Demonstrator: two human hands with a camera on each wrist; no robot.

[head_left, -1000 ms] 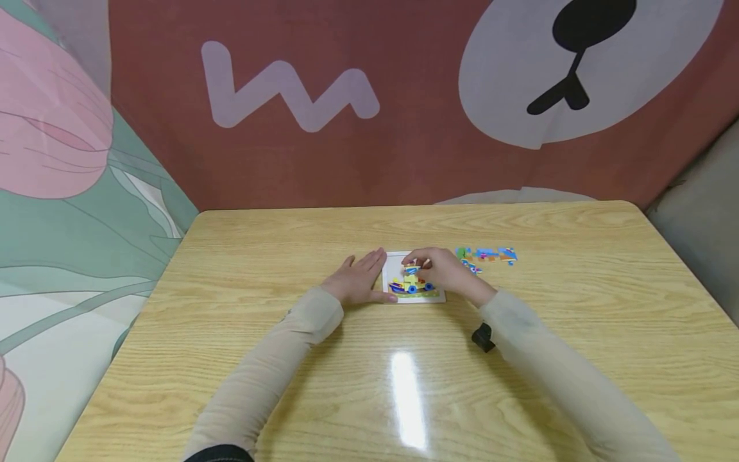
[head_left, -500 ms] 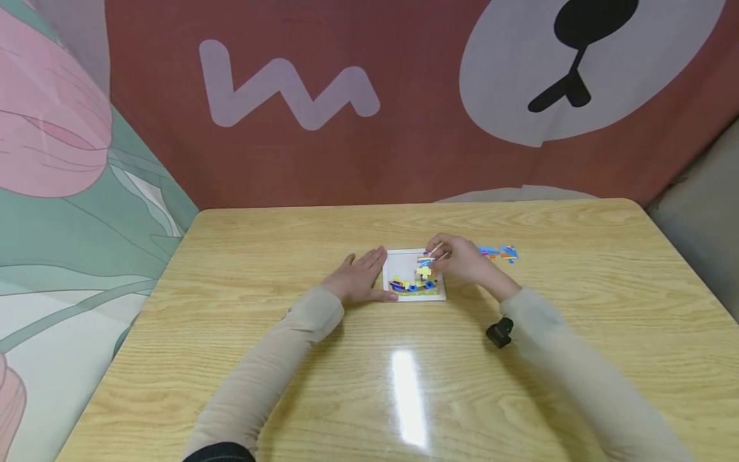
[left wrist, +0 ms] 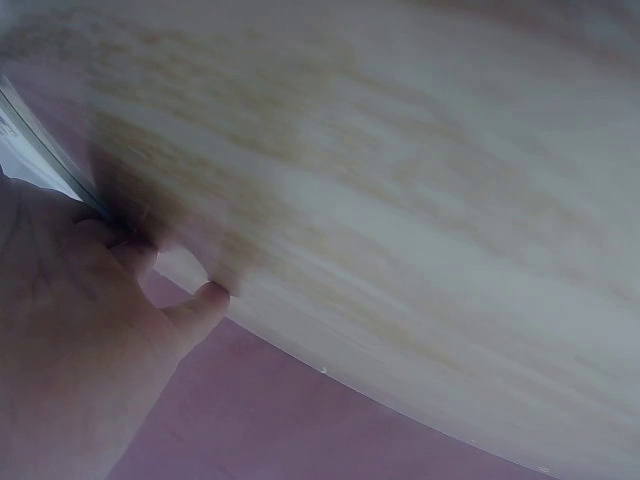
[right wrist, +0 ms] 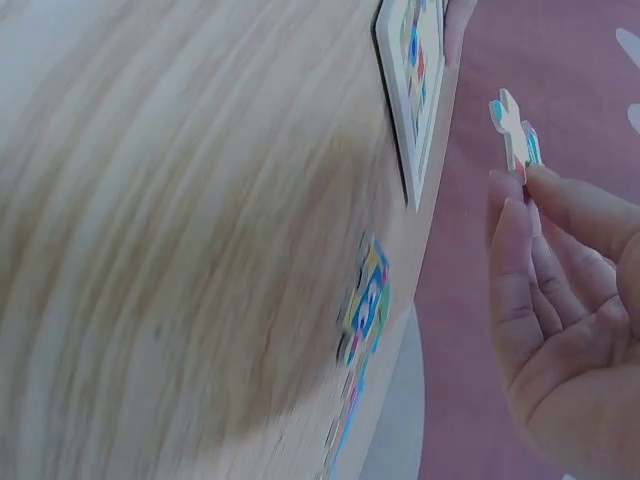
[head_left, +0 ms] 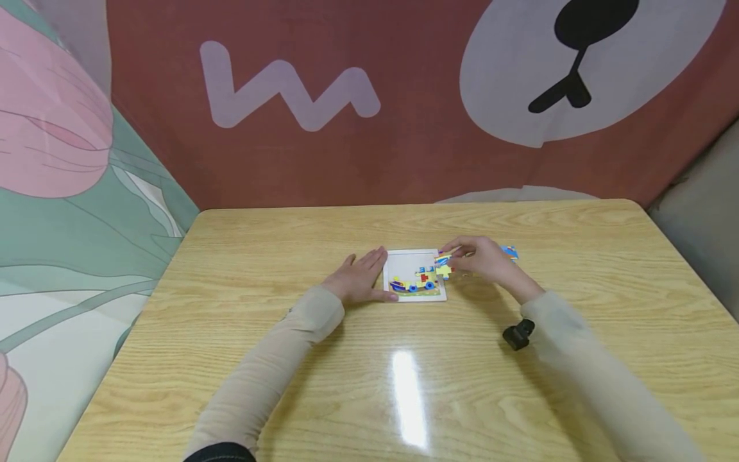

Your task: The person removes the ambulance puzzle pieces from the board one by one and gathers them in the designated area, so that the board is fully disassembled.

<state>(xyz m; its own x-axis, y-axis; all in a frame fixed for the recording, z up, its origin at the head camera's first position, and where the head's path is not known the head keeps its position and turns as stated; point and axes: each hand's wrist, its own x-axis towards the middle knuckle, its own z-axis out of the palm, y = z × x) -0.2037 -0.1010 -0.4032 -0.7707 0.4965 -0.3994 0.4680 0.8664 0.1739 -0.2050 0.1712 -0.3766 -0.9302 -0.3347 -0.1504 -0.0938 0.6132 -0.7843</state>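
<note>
One puzzle piece (head_left: 444, 267) is pinched between thumb and fingertips of the right hand (head_left: 484, 260), raised near the right edge of the white frame (head_left: 401, 263); the left hand (head_left: 359, 279) lies with fingers spread, gripping nothing, at the frame's left side. I judge the piece light, thin and stiff, so I'd grip its edges, sparing the bendable tabs.

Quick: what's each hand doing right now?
Left hand: open, against the tray.
Right hand: closed, pinching a puzzle piece.
</note>
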